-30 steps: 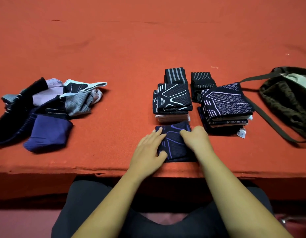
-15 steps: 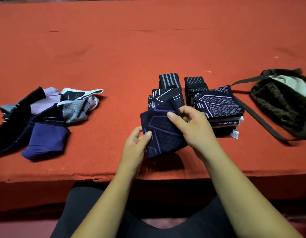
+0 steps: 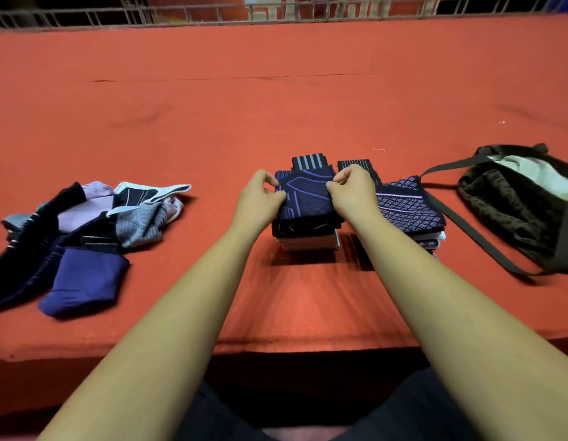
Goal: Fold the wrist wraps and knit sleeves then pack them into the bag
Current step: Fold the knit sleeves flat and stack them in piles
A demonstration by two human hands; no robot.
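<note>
And down it goes: the navy-and-purple folded piece (image 3: 308, 197) is landing on top of the left stack (image 3: 308, 238), mid-table, just beside the right stack (image 3: 408, 208). The left hand (image 3: 260, 200) pinches its left edge, thumb against curled fingers, and the right hand (image 3: 352, 192) pinches the right edge the same way, so both are closed on the cloth and neither is spread.

To do this well, I'd say square the corners to the layer beneath before letting go, release both sides together so the fold doesn't spring open, then give one flat pat. The stack looks tall and soft, so a sideways nudge could tip it into its neighbour.

Compared with half a second back, the piece was up in the air, short of the stack, tilted between the hands; a second back it lay flat near the table's front edge under both palms. Now it sits level on the stack. The unfolded heap (image 3: 85, 230) at far left and the dark bag (image 3: 512, 214) at far right haven't budged on the red table (image 3: 276, 106), and nothing I can see has gone into the bag over that second
</note>
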